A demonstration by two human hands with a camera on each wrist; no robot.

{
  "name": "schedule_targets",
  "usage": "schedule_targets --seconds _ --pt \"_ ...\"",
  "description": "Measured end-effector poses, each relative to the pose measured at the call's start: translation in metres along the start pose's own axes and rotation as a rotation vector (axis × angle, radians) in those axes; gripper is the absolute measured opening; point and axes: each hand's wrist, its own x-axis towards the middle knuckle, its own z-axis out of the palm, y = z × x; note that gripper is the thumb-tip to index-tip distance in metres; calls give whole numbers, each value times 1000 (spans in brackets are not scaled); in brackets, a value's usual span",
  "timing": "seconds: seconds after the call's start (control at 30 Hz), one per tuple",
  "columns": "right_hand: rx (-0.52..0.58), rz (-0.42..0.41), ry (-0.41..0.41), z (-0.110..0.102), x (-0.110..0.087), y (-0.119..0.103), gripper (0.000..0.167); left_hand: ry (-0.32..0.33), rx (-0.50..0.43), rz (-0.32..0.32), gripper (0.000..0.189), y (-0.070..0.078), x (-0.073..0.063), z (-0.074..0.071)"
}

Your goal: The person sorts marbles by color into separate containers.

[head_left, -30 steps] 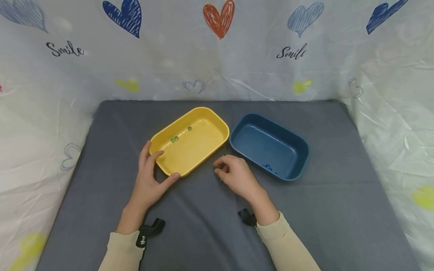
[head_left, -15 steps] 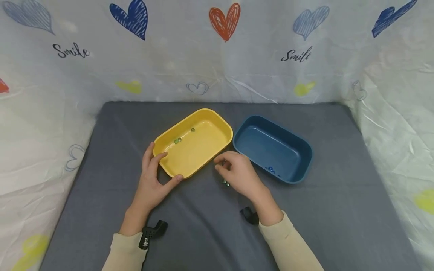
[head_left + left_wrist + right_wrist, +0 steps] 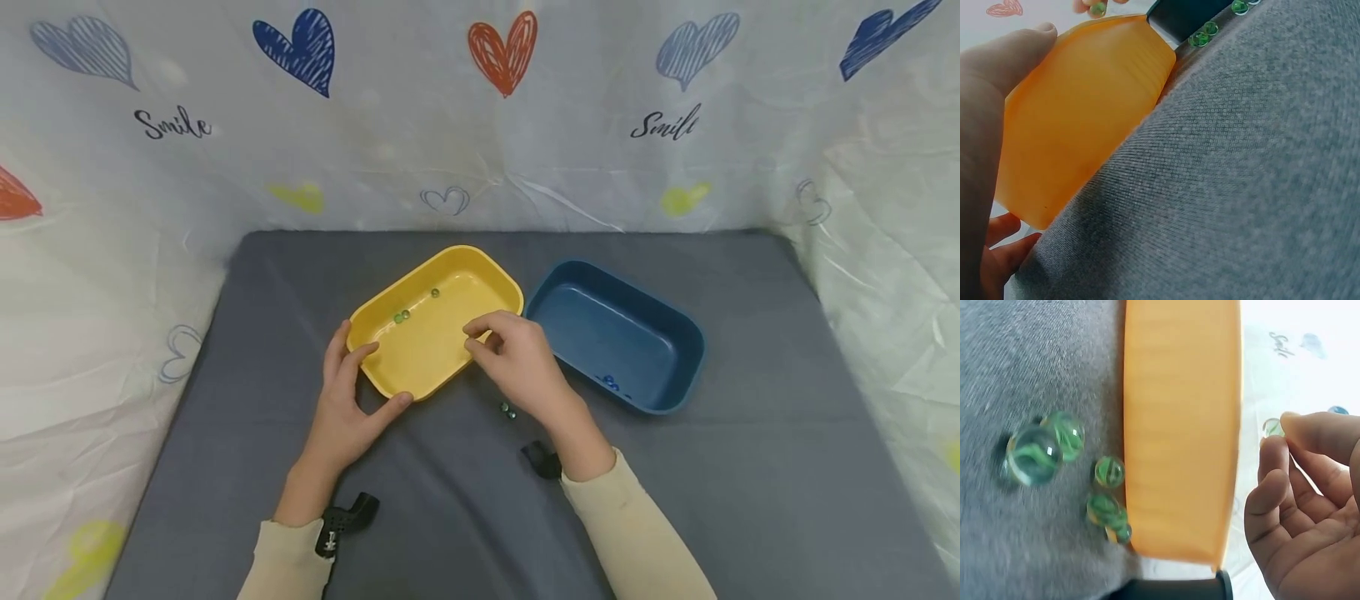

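My left hand [image 3: 341, 425] grips the left end of a yellow tray [image 3: 427, 358], its thumb on the near rim and a finger reaching over the edge. Above that tray's right near rim, my right hand [image 3: 521, 367] pinches a clear green-swirled marble [image 3: 1272, 427] between thumb and fingertip. Three greenish marbles [image 3: 401, 317] lie inside the yellow tray. Several more green marbles [image 3: 1034, 455] lie on the grey cloth in front of it, partly hidden by the right hand in the head view.
A dark blue tray [image 3: 592, 321] stands close by on the right, with a few blue marbles [image 3: 611, 382] along its near side. Grey cloth [image 3: 450, 525] covers the table. Behind it hangs a white curtain [image 3: 390, 117] printed with hearts.
My right hand has risen from the cloth beside the trays and moved up and left to the yellow tray's rim, uncovering green marbles. The left hand keeps its place on the tray.
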Motion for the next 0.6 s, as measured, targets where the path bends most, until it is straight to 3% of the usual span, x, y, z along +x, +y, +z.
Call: schedule_targets --seconds 0.3,0.6 --pt "-30 48 -23 9 7 1 19 24 -16 32 89 -1 -2 3" --pt "-25 79 -29 13 7 8 19 6 3 24 89 -1 0 1"
